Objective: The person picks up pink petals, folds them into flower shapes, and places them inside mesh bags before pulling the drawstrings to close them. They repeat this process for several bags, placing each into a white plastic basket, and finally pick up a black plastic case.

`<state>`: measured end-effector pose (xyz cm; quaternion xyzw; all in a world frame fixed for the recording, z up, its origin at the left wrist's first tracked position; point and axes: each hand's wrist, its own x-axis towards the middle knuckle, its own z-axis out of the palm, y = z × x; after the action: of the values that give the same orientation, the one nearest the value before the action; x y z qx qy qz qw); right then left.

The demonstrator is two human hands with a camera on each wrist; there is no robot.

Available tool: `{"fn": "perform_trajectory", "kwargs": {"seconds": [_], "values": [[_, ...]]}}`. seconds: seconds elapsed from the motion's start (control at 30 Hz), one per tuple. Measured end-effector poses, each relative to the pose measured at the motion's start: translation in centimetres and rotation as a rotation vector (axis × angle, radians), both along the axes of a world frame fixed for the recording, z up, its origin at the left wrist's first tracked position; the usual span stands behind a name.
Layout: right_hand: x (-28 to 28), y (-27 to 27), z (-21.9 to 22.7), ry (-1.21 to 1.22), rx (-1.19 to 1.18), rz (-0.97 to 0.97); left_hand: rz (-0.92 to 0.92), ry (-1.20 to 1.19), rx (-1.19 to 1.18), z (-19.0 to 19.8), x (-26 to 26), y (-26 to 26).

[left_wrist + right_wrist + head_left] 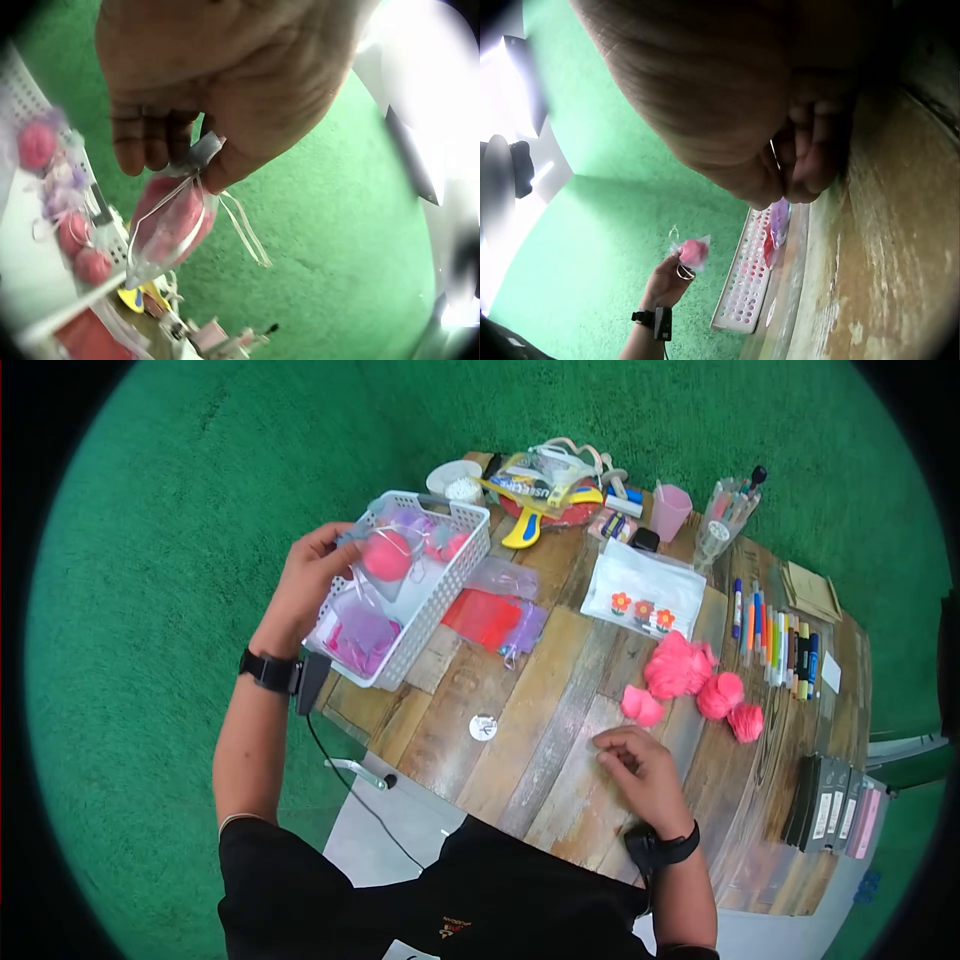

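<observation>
My left hand [305, 585] pinches the gathered neck of a small sheer drawstring bag [169, 225] with something pink and rounded inside. White ribbon ends dangle from the bag's neck in the left wrist view. In the head view the bag hangs over a white perforated basket [440, 595]. Inside that basket lie a purple sheer bag [362, 630] and more bags with pink contents. My right hand [645, 775] rests at the table near its front edge, fingers loosely bent and holding nothing. Nearest to it are pink petal-like pieces [642, 706].
Pink fluffy bundles [680, 665] lie behind the right hand. Beside the basket are red and purple sheer bags [485, 620]. A white pouch with flowers [645, 588], a row of markers [775, 640] and a pink cup [670, 512] stand farther back. Dark boxes [825, 805] sit at right.
</observation>
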<state>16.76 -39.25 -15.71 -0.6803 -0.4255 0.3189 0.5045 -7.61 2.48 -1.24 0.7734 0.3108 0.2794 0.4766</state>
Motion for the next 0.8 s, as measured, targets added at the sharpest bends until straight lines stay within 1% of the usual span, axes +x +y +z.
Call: {"fn": "perform_trajectory", "kwargs": {"seconds": [0.07,0.1,0.17,0.27,0.3,0.37,0.4,0.5,0.6,0.7,0.8], "values": [[0.1,0.1,0.1,0.003,0.0,-0.001,0.063,0.066,0.09,-0.3,0.4,3.5],[0.2,0.0,0.1,0.008,-0.006,-0.004,0.075,0.098,0.093,-1.0,0.5,5.3],[0.3,0.1,0.1,0.038,-0.009,-0.022,0.099,0.167,0.091,-3.1,0.6,8.8],[0.5,0.0,-0.6,0.111,-0.008,-0.062,0.175,0.325,0.16,-6.2,0.5,13.8],[0.6,0.1,-0.6,0.118,-0.008,-0.067,0.174,0.352,0.204,-6.8,0.6,14.6],[0.7,0.1,-0.5,0.119,-0.017,-0.072,0.189,0.4,0.137,-8.1,0.4,16.0],[0.7,0.1,-0.6,0.123,-0.023,-0.074,0.196,0.427,0.103,-8.3,0.4,16.1],[0.7,0.2,-0.9,0.164,-0.027,-0.084,0.189,0.5,0.131,-8.7,0.6,16.2],[0.7,0.2,-0.9,0.165,-0.029,-0.084,0.193,0.497,0.267,-9.1,0.2,17.0],[0.8,0.3,-0.7,0.145,-0.035,-0.076,0.184,0.515,0.281,-8.8,-0.1,16.8],[0.9,0.3,-0.5,0.124,-0.052,-0.072,0.197,0.515,0.399,-9.2,0.4,16.1]]}}
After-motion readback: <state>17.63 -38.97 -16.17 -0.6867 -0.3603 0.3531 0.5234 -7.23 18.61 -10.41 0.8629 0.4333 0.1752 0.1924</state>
